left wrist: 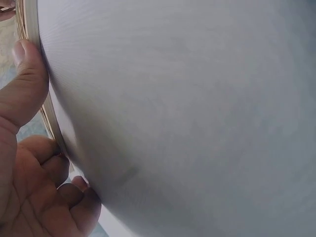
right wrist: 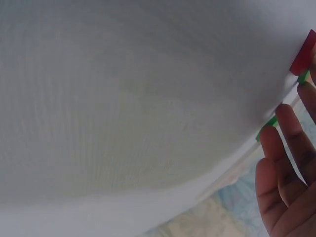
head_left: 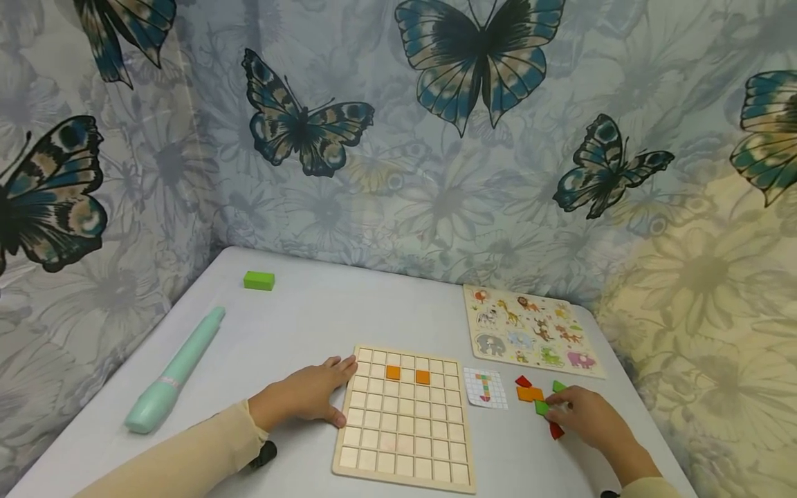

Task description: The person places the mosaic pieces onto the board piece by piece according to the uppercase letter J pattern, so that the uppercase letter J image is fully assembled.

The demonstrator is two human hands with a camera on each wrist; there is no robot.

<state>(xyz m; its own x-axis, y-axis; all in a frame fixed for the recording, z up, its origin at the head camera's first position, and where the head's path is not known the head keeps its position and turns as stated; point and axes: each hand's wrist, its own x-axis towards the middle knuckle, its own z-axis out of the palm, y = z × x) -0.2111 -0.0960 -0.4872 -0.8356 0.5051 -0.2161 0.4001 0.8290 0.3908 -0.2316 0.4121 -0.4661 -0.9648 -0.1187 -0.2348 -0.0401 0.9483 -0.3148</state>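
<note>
A wooden grid board (head_left: 389, 443) lies in the middle of the table, with two orange square tiles (head_left: 393, 373) in its upper cells. My left hand (head_left: 305, 392) rests against the board's left edge, thumb and fingers spread along the rim. At the right, my right hand (head_left: 588, 418) pinches a green square tile (head_left: 542, 407) between thumb and index finger, close to the table. Around it lie orange tiles (head_left: 529, 394), a red piece (head_left: 524, 381), another red piece (head_left: 556, 431) and a second green piece (head_left: 558, 386). In the right wrist view the other fingers reach out fairly straight.
A small pattern card (head_left: 486, 389) lies right of the board. Behind it sits an animal puzzle board (head_left: 532, 325). A mint-green wand-like object (head_left: 177, 370) lies at the left, and a green block (head_left: 259, 280) at the back left. Butterfly-print fabric (head_left: 436, 194) surrounds the table.
</note>
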